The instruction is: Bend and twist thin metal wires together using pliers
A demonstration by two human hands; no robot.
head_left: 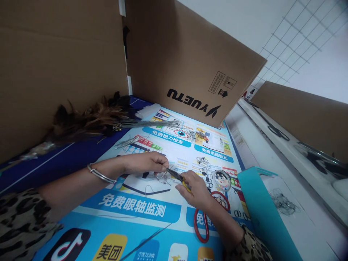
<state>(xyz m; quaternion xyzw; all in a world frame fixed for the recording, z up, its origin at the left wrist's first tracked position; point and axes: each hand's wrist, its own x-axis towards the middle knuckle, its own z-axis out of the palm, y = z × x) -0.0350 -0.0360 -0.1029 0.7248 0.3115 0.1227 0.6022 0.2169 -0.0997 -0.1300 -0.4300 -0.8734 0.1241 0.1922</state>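
My left hand [152,162] is closed in a pinch on a thin wire [162,174], which curls into a loop below the fingertips. Small pliers [176,175] with yellow handles are in my right hand [197,188], its fingers wrapped round the grips. The jaws point left and meet the wire beside my left fingertips; whether they are clamped on it I cannot make out. Partly under my right wrist lies a pair of red-handled scissors [196,230]. Close to that hand are a round tin with a cartoon face [223,180] and several dark wire rings [208,179].
A bundle of straight wires [152,123] and brown feathers [84,117] lie at the back left. Cardboard panels [190,54] stand behind. On the right, a teal box [261,214] holds tangled wire [284,202]. Long dark strips [148,240] cross the printed mat [89,214] in front.
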